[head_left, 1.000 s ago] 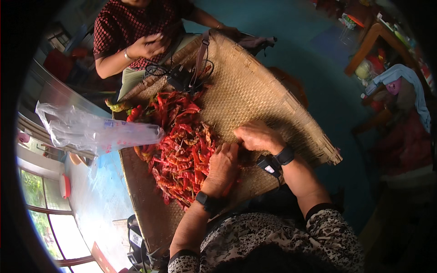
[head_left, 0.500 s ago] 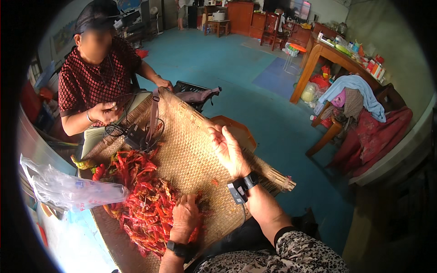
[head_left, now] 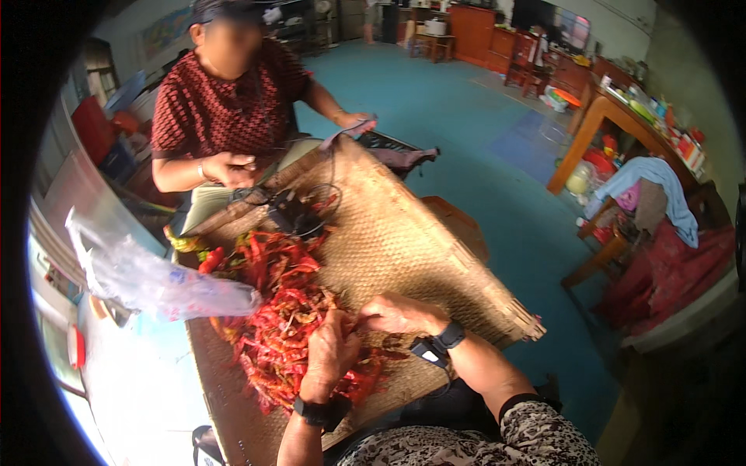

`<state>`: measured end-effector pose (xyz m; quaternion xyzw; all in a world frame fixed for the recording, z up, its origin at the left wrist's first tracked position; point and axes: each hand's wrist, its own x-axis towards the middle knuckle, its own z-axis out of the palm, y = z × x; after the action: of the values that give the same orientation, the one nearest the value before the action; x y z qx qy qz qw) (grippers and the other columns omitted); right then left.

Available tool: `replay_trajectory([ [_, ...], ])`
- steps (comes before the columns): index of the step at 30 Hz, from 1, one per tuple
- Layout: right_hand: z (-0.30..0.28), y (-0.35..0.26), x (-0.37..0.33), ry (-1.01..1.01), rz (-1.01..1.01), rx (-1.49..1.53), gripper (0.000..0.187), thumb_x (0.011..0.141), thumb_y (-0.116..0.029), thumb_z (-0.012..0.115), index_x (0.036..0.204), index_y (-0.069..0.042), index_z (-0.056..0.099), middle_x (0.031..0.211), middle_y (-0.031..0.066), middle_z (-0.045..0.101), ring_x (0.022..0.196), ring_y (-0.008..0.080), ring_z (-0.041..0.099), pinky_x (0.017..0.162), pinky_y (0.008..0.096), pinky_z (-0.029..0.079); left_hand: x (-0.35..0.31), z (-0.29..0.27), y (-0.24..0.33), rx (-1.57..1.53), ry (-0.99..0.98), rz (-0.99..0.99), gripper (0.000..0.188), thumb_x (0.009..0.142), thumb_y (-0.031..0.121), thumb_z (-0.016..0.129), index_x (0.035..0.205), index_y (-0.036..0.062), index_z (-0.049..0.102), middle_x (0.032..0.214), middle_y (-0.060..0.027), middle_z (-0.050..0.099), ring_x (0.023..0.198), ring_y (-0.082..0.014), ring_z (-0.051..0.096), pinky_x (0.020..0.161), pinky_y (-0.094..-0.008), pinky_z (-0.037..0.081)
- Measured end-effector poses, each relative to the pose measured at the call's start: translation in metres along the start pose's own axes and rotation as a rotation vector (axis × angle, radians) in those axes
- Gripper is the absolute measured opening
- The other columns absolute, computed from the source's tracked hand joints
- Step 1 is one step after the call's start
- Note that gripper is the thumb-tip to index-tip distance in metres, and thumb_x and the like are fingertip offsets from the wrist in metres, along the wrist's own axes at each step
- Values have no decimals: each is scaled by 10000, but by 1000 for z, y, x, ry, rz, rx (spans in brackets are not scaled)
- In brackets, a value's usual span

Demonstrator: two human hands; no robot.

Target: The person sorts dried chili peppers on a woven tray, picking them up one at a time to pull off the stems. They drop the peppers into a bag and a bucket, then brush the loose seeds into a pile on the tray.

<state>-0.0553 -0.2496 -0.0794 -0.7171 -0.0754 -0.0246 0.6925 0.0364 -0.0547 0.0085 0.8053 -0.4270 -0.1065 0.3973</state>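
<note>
A heap of dried red chili peppers (head_left: 284,311) covers the left part of a woven bamboo tray (head_left: 396,225). Over the heap's right edge, my left hand (head_left: 332,353) is closed, its fingers curled in a pinch. My right hand (head_left: 400,313) meets it from the right, thumb and fingers pressed together. Between the fingertips shows a bit of a reddish chili pepper, mostly covered by the fingers. A clear plastic bag (head_left: 163,283) lies against the heap's left side. Near the tray's far corner rests a black device with cords (head_left: 291,213).
Across the tray sits another person (head_left: 233,109), one hand on a strap at the tray's far edge. To the right stand a wooden table (head_left: 598,132) loaded with goods and a chair draped with cloths (head_left: 649,194). An orange-brown stool (head_left: 458,221) stands beside the tray.
My right hand, raised with its palm turned up before, has come down to meet my left hand, and its fingers have closed. The whole view has shifted, moving the scene rightward.
</note>
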Motion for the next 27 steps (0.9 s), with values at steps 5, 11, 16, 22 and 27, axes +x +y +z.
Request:
replay_trajectory([
  [5,-4,-68,14,262,52,-564,232,932,-270,581,930,-58,675,683,21,626,497,87,462,470,274,413,-9,6,3,-141,113,98,349,747,70,713,1040,19,530,846,-143,616,757,-269,624,655,-366,513],
  [11,-40,-94,-4,739,-300,743,451,919,-412,590,1170,-38,555,674,-45,526,607,40,451,555,195,372,-36,25,15,233,-365,475,514,818,280,665,1271,84,520,1226,-145,508,1113,-344,476,982,-403,414],
  [16,-32,-96,-3,723,-175,588,517,931,-366,583,1281,2,486,734,-14,561,631,53,465,548,194,377,-36,43,-3,460,-308,687,514,733,189,687,1212,79,538,1233,-126,505,1099,-310,482,941,-370,442],
  [22,-5,-88,14,351,146,-123,411,894,-323,633,1183,-34,589,845,35,631,730,90,579,620,243,498,-34,25,4,351,-353,451,318,746,98,644,1053,54,572,1075,-145,566,1032,-312,541,853,-387,488],
  [27,6,-65,17,-25,180,-428,436,879,-291,651,1236,-55,572,1036,123,664,928,199,635,807,337,511,-24,23,-11,60,-166,208,239,789,78,675,1011,36,597,889,-149,612,810,-319,631,692,-388,542],
])
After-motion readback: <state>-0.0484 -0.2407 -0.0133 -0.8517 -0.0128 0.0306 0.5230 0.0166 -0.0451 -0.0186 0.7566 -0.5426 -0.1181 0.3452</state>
